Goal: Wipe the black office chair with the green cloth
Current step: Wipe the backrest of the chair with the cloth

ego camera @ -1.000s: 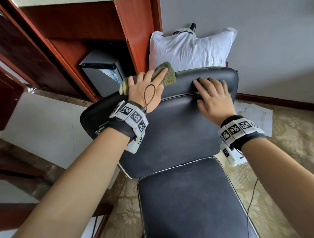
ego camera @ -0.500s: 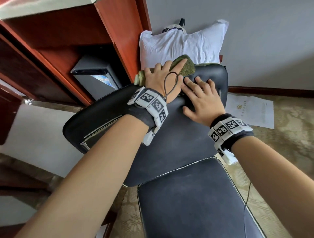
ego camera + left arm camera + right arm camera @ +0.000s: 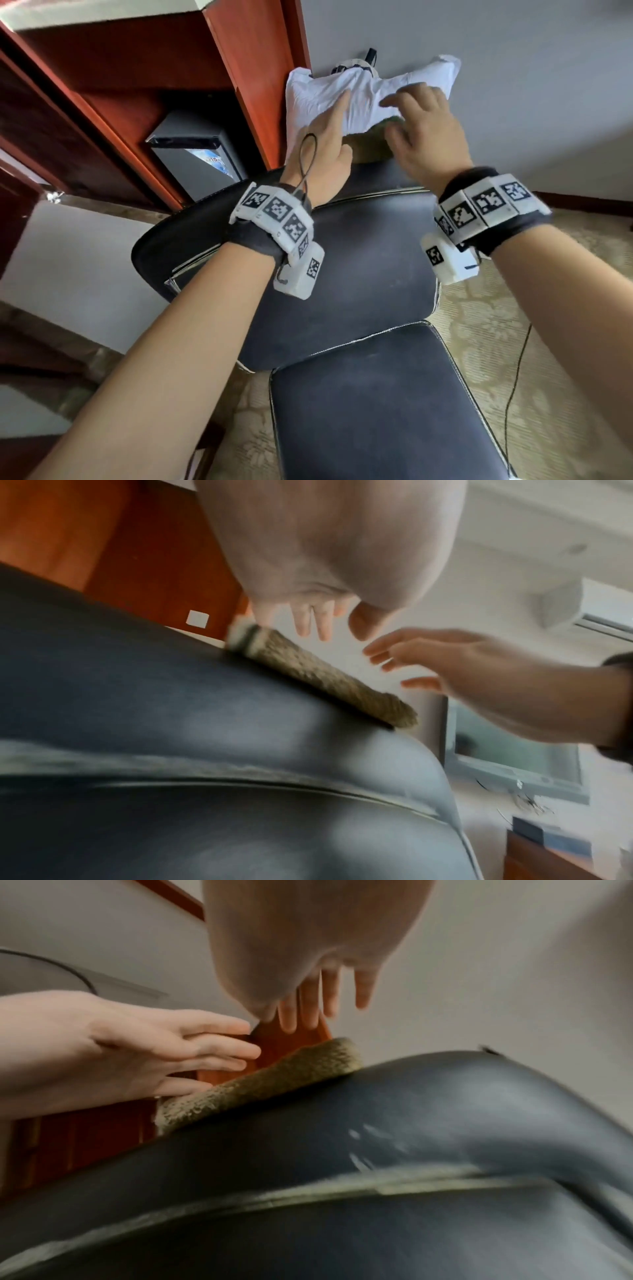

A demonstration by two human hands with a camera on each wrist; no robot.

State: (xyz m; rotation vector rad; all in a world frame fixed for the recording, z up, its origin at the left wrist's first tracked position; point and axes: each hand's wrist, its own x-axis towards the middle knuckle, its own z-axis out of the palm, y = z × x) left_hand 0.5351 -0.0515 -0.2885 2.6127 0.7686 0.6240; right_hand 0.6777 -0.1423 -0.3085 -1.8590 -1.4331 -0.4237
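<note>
At the far left stands a red-brown wooden cabinet (image 3: 239, 68), with a dark grey box (image 3: 195, 161) tucked in its lower opening. Next comes the black office chair (image 3: 359, 260), its backrest tilted toward the camera and its seat pad below. The left hand (image 3: 322, 150) is raised over the top edge of the backrest, fingers straight and spread, index finger pointing up; the wrist views show it holding nothing, with its thumb close to the cloth's left end, though contact there cannot be told. The green cloth (image 3: 318, 680) lies folded into a thick strip along the top edge of the backrest, between the two hands, a pale band at its left end. Behind it a white pillow (image 3: 359, 92) leans against the grey wall. The right hand (image 3: 424, 133) hovers just above the cloth's right end, fingers loosely spread and slightly bent, gripping nothing. At the right, patterned beige carpet (image 3: 565, 342) covers the floor, crossed by a thin black cable (image 3: 517, 377).
</note>
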